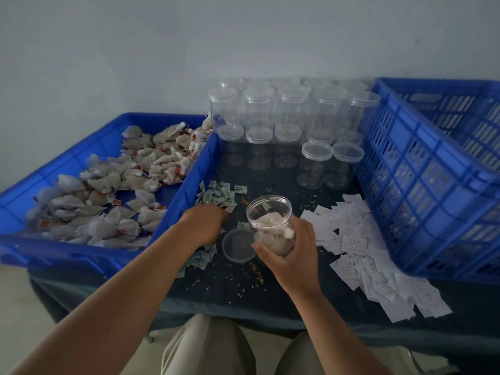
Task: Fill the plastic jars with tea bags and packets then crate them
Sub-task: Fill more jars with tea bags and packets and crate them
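My right hand (293,250) grips an open clear plastic jar (270,220), tilted toward me, with tea bags inside it. Its lid (238,246) lies on the dark table just left of the jar. My left hand (207,226) reaches down onto a pile of small greenish packets (219,196) beside the blue tray; its fingers are hidden, so I cannot tell whether it holds a packet. The blue tray (189,185) at the left holds several tea bags (108,196) with red tags.
Several lidded empty jars (286,123) stand stacked at the back of the table. A tall blue slotted crate (422,180) stands at the right. White paper slips (373,255) are spread in front of it. Loose grains litter the dark tablecloth (243,288).
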`<state>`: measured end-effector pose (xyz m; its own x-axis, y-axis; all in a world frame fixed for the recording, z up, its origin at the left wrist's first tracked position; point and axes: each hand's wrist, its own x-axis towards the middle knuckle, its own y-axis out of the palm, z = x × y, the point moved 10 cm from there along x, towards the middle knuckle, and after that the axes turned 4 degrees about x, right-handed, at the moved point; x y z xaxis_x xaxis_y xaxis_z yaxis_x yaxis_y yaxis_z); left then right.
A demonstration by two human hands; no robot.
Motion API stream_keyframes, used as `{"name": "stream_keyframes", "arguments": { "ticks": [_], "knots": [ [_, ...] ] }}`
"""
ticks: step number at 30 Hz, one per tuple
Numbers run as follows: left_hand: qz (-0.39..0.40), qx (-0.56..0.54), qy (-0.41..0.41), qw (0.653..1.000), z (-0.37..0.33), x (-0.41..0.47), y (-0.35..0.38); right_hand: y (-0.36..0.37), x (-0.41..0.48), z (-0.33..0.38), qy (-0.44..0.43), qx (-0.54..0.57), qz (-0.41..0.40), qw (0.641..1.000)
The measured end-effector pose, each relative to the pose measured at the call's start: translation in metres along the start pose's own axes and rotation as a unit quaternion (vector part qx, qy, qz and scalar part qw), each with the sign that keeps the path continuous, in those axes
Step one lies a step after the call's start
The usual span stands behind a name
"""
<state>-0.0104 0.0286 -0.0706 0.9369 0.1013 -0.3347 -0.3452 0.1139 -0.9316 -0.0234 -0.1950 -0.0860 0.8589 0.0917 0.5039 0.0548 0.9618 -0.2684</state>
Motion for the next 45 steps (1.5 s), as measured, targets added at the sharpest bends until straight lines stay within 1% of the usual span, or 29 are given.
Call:
{"name": "stream_keyframes", "arguments": {
  "ticks": [3,6,8,9,11,13,15,16,18,19,21,23,25,27,28,29,31,33,35,37,41,45],
  "knots": [
    [-0.010,0.024,-0.032,0.999,0.002,0.005,0.001,-0.001,0.000,0.000,0.005,0.000,-0.002,1.000],
    [-0.042,-0.002,-0.044,0.998,0.007,0.005,-0.004,0.000,0.000,0.000,0.008,0.002,0.001,1.000],
    [-0.080,-0.050,-0.052,0.994,0.012,0.002,-0.013,0.000,0.000,0.000,0.007,0.005,0.002,1.000],
    [-0.116,-0.090,-0.058,0.988,0.015,0.000,-0.020,0.000,0.000,0.000,0.007,0.004,0.003,1.000],
    [-0.196,-0.200,-0.054,0.959,0.021,-0.010,-0.041,0.000,0.001,0.000,0.009,0.001,0.004,1.000],
    [-0.255,-0.278,-0.026,0.926,0.018,-0.024,-0.065,-0.002,0.002,0.002,0.010,0.011,-0.005,1.000],
    [-0.287,-0.325,0.013,0.901,0.011,-0.042,-0.088,-0.006,0.002,0.006,0.007,0.029,-0.021,0.999],
    [-0.287,-0.347,0.047,0.892,0.003,-0.049,-0.097,-0.010,0.003,0.009,0.001,0.037,-0.027,0.999],
    [-0.257,-0.372,0.130,0.882,-0.020,-0.061,-0.108,-0.018,0.003,0.018,-0.021,0.050,-0.027,0.998],
    [-0.239,-0.366,0.165,0.884,-0.034,-0.065,-0.111,-0.023,0.003,0.022,-0.030,0.054,-0.023,0.998],
    [-0.225,-0.333,0.201,0.893,-0.056,-0.066,-0.110,-0.032,0.001,0.024,-0.031,0.053,-0.010,0.998],
    [-0.251,-0.337,0.190,0.887,-0.065,-0.062,-0.107,-0.041,-0.003,0.021,-0.019,0.047,-0.006,0.999],
    [-0.290,-0.392,0.140,0.862,-0.060,-0.054,-0.106,-0.052,-0.007,0.012,0.010,0.036,-0.008,0.999],
    [-0.297,-0.448,0.082,0.839,-0.052,-0.039,-0.096,-0.065,-0.010,-0.001,0.035,0.005,-0.016,0.999],
    [-0.282,-0.449,0.064,0.845,-0.053,-0.029,-0.087,-0.074,-0.013,-0.006,0.045,-0.017,-0.027,0.998],
    [-0.248,-0.424,0.059,0.869,-0.060,-0.018,-0.076,-0.083,-0.016,-0.011,0.056,-0.039,-0.041,0.997],
    [-0.171,-0.331,0.080,0.925,-0.084,0.002,-0.052,-0.099,-0.024,-0.021,0.082,-0.066,-0.078,0.991],
    [-0.118,-0.245,0.117,0.955,-0.110,0.017,-0.031,-0.111,-0.032,-0.028,0.102,-0.066,-0.126,0.985],
    [-0.097,-0.182,0.139,0.969,-0.131,0.031,-0.015,-0.117,-0.035,-0.034,0.112,-0.058,-0.155,0.980],
    [-0.095,-0.142,0.142,0.975,-0.144,0.043,-0.008,-0.115,-0.034,-0.038,0.124,-0.058,-0.147,0.980],
    [-0.101,-0.164,0.104,0.976,-0.142,0.064,-0.003,-0.108,-0.034,-0.043,0.135,-0.056,-0.119,0.982],
    [-0.109,-0.168,0.099,0.975,-0.138,0.070,-0.002,-0.105,-0.031,-0.037,0.118,-0.078,-0.098,0.985]
  ]
}}
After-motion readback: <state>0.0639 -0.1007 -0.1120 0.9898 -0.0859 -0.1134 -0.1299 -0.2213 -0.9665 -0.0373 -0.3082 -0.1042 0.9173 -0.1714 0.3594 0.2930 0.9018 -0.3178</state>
